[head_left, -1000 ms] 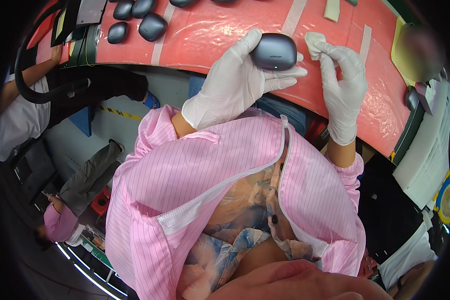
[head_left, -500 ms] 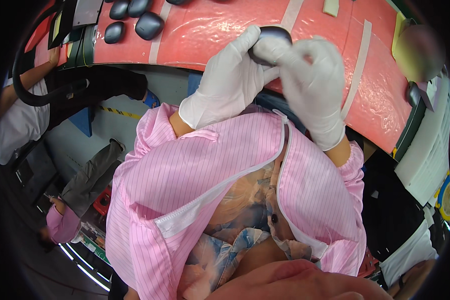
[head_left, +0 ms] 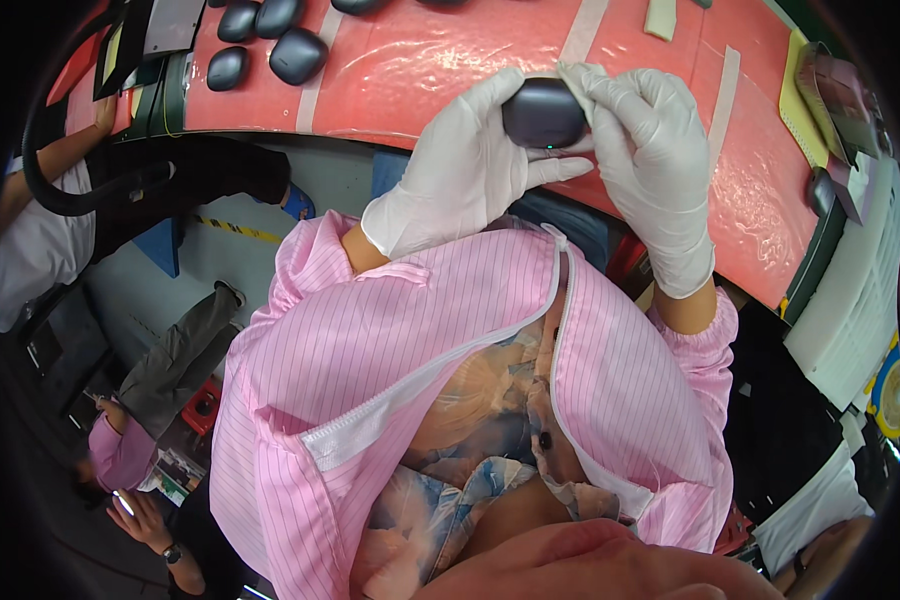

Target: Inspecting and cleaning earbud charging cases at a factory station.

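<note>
A dark, rounded earbud charging case [head_left: 544, 112] is held over the near edge of the pink-covered table, a small green light glowing on its lower edge. My left hand [head_left: 460, 160], in a white glove, is closed around the case's left side, with one finger stretched out below it. At the case's right edge is my gloved right hand [head_left: 642, 140], fingers bent and fingertips pinched together. Something pale shows at those fingertips, but I cannot tell it from the glove. Several similar cases, among them one dark case [head_left: 298, 56], lie at the far left of the table.
Pale tape strips cross the pink table cover [head_left: 420, 75]. A cream block [head_left: 660, 18] lies at the far edge. On the right are a yellow pad [head_left: 798, 105], a small dark object [head_left: 821, 191] and white foam sheets [head_left: 845, 285]. A black curved tube [head_left: 45, 180] stands left, near other people.
My right hand has shifted from over the case to its right edge, uncovering its face. The case now shows a green light. Another person's hand with a watch has appeared at lower left.
</note>
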Demonstrator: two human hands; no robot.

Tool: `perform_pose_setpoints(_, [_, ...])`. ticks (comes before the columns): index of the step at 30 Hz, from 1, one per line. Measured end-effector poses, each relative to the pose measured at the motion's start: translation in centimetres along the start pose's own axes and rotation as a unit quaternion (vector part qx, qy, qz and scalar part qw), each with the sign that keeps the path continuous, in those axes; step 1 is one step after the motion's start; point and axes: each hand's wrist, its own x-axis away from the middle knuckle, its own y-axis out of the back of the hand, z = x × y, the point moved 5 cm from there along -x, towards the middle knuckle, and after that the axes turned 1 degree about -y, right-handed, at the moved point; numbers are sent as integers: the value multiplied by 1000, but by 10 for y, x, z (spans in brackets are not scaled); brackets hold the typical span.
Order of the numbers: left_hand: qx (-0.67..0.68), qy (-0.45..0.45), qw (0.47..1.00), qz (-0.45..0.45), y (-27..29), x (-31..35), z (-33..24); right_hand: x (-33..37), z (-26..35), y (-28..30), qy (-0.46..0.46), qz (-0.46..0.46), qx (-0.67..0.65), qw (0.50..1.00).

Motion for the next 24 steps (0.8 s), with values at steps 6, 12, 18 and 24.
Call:
perform_pose_setpoints(6, [-327,-178,928,26,-3,2,-12,1,-23,12,-119,-27,-184,975])
perform_pose_setpoints(12, [-570,-399,718,17,-17,12,-19,1,24,13,118,82,-28,989])
perform_pose_setpoints(18, [-588,-420,689,54,-21,16,-19,-16,7,20,18,-5,21,1000])
perform_pose_setpoints(24, [-560,-391,727,74,-17,13,-16,-11,9,17,5,3,43,999])
